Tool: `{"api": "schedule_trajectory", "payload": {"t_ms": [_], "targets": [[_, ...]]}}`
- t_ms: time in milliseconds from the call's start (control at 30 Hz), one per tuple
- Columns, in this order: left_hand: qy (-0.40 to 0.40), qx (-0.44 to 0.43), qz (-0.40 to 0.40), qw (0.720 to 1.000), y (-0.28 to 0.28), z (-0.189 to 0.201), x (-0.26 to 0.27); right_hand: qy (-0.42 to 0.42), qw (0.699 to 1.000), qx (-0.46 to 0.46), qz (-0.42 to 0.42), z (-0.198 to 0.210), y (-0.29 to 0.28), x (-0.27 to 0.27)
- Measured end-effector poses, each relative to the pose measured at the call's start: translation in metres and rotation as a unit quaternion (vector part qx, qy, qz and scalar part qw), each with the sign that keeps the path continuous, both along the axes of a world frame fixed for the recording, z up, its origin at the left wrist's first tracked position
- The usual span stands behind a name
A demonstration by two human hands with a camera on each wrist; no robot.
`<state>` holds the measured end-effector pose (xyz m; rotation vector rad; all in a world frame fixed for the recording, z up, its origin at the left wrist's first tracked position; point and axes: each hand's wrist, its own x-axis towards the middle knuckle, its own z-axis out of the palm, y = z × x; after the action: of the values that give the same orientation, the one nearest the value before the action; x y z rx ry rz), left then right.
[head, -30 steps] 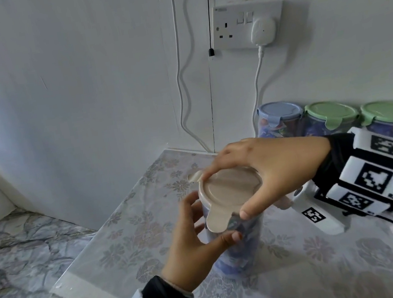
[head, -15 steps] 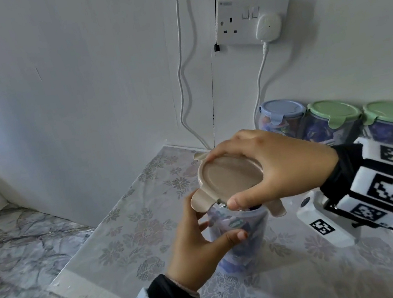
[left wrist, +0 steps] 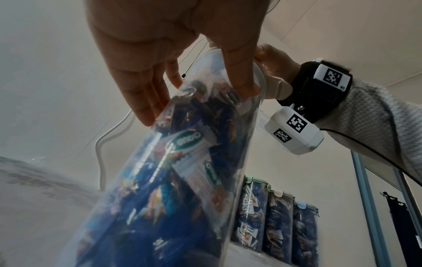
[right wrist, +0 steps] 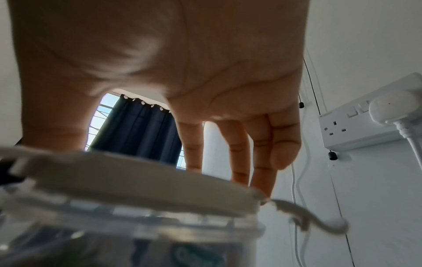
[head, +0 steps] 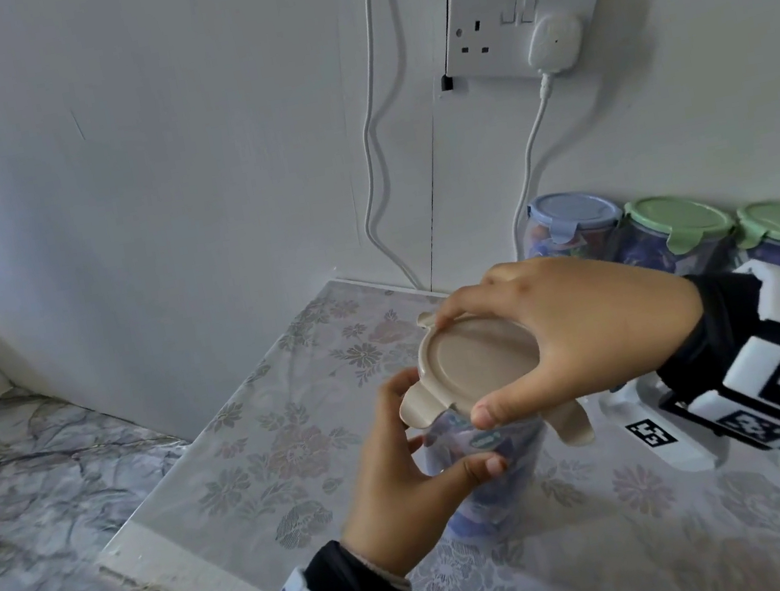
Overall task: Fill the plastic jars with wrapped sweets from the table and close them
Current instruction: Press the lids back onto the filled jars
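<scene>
While left hand [head: 401, 468] grips jar [head: 490, 474] | right hand [head: 584, 329] fingers clamp beige lid [head: 479, 363] on top

Op: I note the jar [head: 485, 475] stands on the table [head: 269, 449], lid [head: 479, 365] on top, left hand [head: 407, 473] at its left.

Obs: Right hand [head: 569, 332] over the lid; three closed jars [head: 677, 237] far right, by the wall.

i hold a clear plastic jar [head: 488, 464] upright over the table, packed with blue wrapped sweets [left wrist: 173, 180]. its beige lid [head: 479, 365] sits tilted on the mouth, clip flaps sticking out loose, not snapped down.
</scene>
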<state>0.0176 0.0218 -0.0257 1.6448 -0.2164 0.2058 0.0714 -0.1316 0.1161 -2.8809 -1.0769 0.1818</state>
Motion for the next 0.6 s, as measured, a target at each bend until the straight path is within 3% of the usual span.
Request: {"api": "schedule_trajectory", "payload": {"t_ms": [167, 300, 433, 600], "targets": [[-0.004, -0.004, -0.001, 1.0, 0.0, -0.002, 0.001, 0.018, 1.0, 0.011, 0.006, 0.0, 0.002, 0.0], [-0.007, -0.001, 0.0, 1.0, 0.0, -0.004, 0.001, 0.101, 0.994, 0.032, 0.019, -0.002, -0.001, 0.002], [-0.004, 0.011, 0.001, 1.0, 0.001, -0.006, 0.002, 0.227, 0.973, -0.032, 0.035, 0.012, -0.004, 0.015], [-0.004, 0.008, 0.002, 1.0, 0.001, -0.007, 0.003, 0.228, 0.954, -0.18, 0.07, 0.02, 0.01, 0.023]]}}
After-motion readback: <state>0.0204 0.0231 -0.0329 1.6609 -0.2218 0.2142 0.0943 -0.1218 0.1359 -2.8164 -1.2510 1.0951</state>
